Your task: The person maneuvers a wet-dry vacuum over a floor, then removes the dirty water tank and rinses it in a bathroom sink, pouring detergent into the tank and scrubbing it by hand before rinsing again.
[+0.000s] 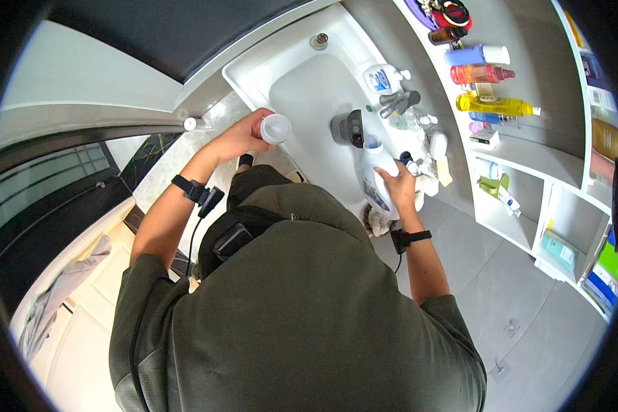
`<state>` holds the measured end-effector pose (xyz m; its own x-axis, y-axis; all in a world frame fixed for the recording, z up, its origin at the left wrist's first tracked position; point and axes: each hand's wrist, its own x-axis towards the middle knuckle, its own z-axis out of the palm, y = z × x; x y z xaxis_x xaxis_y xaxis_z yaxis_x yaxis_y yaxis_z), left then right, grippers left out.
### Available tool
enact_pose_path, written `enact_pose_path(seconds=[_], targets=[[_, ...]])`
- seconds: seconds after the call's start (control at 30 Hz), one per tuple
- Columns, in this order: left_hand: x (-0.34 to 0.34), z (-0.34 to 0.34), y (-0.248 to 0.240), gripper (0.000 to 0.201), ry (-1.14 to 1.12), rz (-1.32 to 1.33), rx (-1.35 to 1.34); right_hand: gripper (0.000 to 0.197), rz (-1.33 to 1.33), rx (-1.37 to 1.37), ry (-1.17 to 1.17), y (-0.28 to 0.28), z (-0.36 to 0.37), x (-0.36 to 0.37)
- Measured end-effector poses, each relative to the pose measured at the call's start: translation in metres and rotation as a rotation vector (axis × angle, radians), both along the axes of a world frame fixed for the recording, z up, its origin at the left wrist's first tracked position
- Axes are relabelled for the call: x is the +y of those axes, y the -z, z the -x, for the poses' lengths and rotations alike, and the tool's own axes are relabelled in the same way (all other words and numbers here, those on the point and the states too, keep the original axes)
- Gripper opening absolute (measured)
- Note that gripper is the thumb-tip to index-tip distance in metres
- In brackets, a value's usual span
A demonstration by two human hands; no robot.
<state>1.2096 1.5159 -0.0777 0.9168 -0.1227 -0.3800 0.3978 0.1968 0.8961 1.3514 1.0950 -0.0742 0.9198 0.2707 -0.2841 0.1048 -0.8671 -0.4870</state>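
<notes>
My left hand is closed round a small round white cup or cap, held over the near left rim of the white sink. My right hand grips a large white bottle by its side, at the sink's right edge. The bottle's pale blue neck points away from me and no cap shows on it. Inside the basin, just left of the bottle's neck, is a dark grey and black container-like thing; its exact kind is unclear.
A grey faucet stands at the sink's right side, beside a white pump bottle and a yellow sponge. Farther right, white shelves hold several bottles, including a yellow one. A drain fitting sits at the far end.
</notes>
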Motion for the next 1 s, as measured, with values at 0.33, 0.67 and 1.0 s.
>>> enact_pose_path(seconds=[0.33, 0.67, 1.0], targets=[[0.002, 0.001, 0.004, 0.061, 0.007, 0.006, 0.008, 0.048, 0.008, 0.014, -0.022, -0.006, -0.005, 0.009], [0.004, -0.002, 0.005, 0.063, 0.026, 0.000, 0.017, 0.049, 0.064, 0.028, -0.018, 0.001, -0.007, 0.007], [0.003, -0.004, 0.006, 0.061, 0.039, -0.013, 0.023, 0.047, 0.035, 0.027, -0.014, -0.005, -0.007, 0.012]])
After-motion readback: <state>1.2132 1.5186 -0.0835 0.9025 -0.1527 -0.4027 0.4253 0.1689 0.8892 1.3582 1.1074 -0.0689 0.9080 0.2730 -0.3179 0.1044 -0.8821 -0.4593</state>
